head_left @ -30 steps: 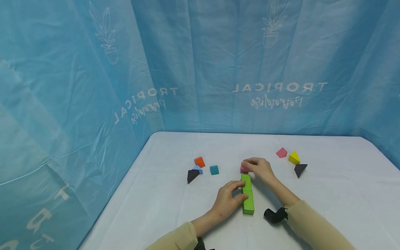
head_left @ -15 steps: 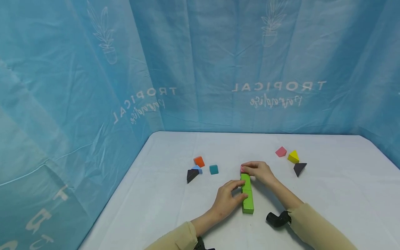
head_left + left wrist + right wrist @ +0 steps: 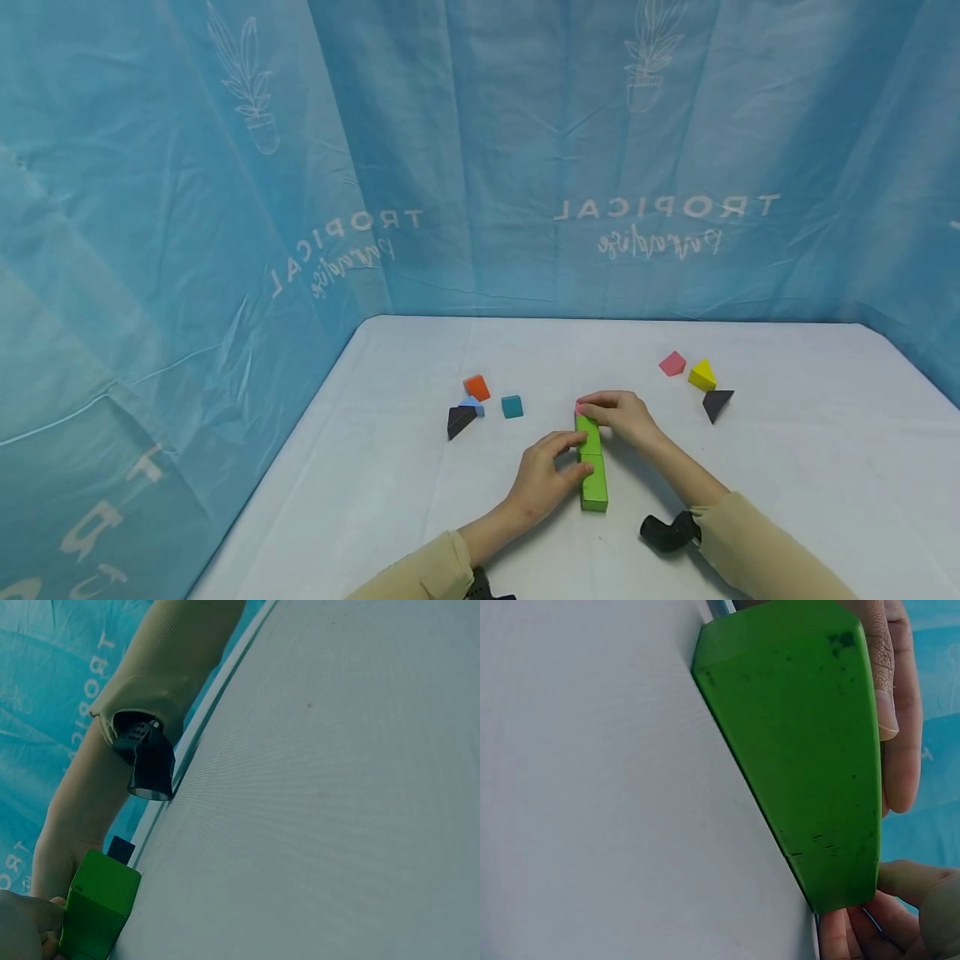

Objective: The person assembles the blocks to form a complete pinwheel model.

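In the head view, illumination is bright and diffuse over the white cloth-covered tabletop (image 3: 360, 475), with soft-edged grey shadows beside the bare left forearm (image 3: 495, 529) and the bare right forearm (image 3: 681, 467), and uneven tone on the creased blue printed fabric curtain (image 3: 510, 283), palest at the left. Both wrist views are markedly dimmer, with a cool blue-green cast; fine rippled banding crosses the tabletop in the left one. In the right wrist view, close-range perspective tapers the smooth green rectangular block (image 3: 802, 765) strongly, its dark scuffs legible.
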### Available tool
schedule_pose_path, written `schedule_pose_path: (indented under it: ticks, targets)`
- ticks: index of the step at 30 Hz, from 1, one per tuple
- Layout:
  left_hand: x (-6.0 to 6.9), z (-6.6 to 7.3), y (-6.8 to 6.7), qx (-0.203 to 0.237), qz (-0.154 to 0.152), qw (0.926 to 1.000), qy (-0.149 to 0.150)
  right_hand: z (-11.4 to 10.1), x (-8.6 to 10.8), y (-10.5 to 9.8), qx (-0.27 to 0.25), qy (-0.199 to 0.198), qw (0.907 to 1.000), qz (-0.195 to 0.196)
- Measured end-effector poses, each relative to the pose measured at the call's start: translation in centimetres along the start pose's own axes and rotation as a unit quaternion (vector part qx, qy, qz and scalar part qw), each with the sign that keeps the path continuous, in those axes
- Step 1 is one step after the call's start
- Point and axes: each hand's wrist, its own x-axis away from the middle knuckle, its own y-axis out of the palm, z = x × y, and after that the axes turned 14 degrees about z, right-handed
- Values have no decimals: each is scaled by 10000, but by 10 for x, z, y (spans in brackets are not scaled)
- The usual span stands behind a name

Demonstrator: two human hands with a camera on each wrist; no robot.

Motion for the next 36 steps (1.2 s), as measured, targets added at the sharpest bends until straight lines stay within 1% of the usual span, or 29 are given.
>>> schedule_pose_path:
  ticks: [6, 9, 11, 14, 16, 19, 23, 27, 29, 31, 33, 36]
  targets:
    - [0, 0, 0, -12, 2, 10000, -44, -1, 0, -1, 2, 31, 10000, -7]
    - [0, 0, 0, 26, -11, 10000, -82, -6, -1, -8, -54, -9, 10000, 79]
    - [0, 0, 0, 38, -16, 10000, -75, -11, -3, -18, -88, -87, 9997, 193]
    - [0, 0, -1, 48, -18, 10000, -52, -20, -9, -39, -208, -210, 9985, 470]
    - [0, 1, -1, 50, -12, 10000, -29, -24, -13, -55, -209, -278, 9964, 771]
    - [0, 1, -1, 74, -2, 10000, -42, -25, -19, -78, -97, -339, 9909, 1298]
    - [1, 0, 0, 67, -8, 10000, -58, -17, -25, -104, 113, -242, 9814, 1900]
    - [0, 0, -1, 39, -8, 10000, -75, -2, -30, -123, 39, 220, 9727, 2310]
    - [0, 0, -2, 38, -10, 10000, -85, 7, -32, -129, 43, 415, 9687, 2445]
    - [0, 0, -2, 46, -12, 9999, -92, 16, -34, -135, 76, 528, 9652, 2562]
    - [0, 0, -2, 56, -26, 9999, -86, 24, -34, -140, 238, 470, 9634, 2628]
    - [1, 1, -1, 81, -50, 9999, -98, 35, -36, -144, 523, 504, 9616, 2646]
